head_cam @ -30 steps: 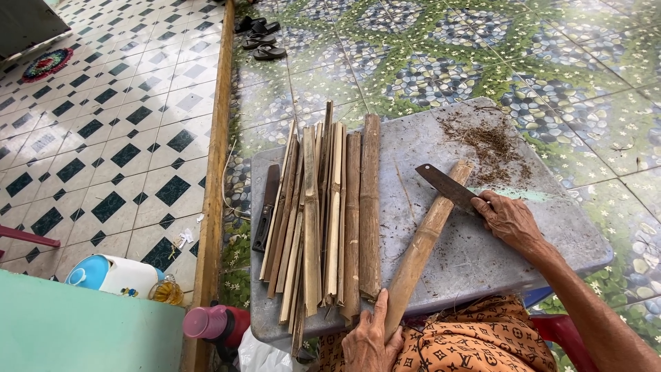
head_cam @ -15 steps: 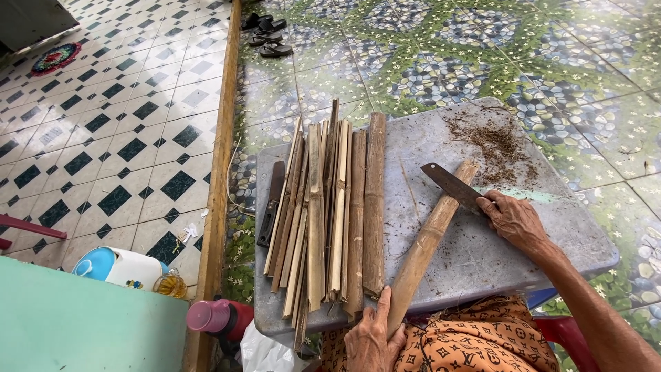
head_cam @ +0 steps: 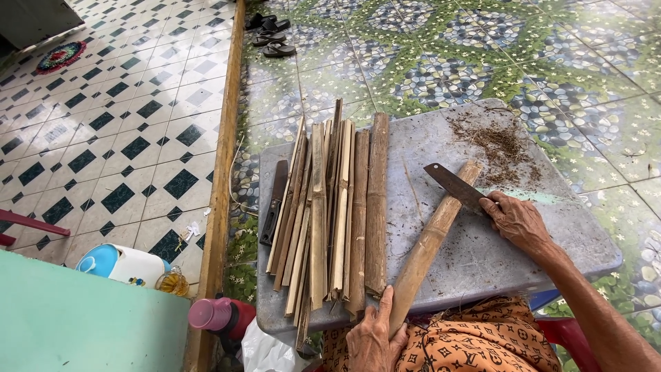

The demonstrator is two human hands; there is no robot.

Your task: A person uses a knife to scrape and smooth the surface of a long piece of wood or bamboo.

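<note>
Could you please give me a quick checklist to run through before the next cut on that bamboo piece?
1. Left hand grips the near end of the bamboo piece: ok.
2. Right hand holds the knife: ok.
3. Blade lies on the bamboo's far end, away from the left hand: ok.
4. Split strips lie beside the piece, not under it: ok.
5. Blade sharpness: cannot tell.
6. Grey board steady: cannot tell.

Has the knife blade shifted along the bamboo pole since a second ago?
No. The knife blade rests at the same spot near the bamboo pole's far end, just below the brown shavings.
</note>
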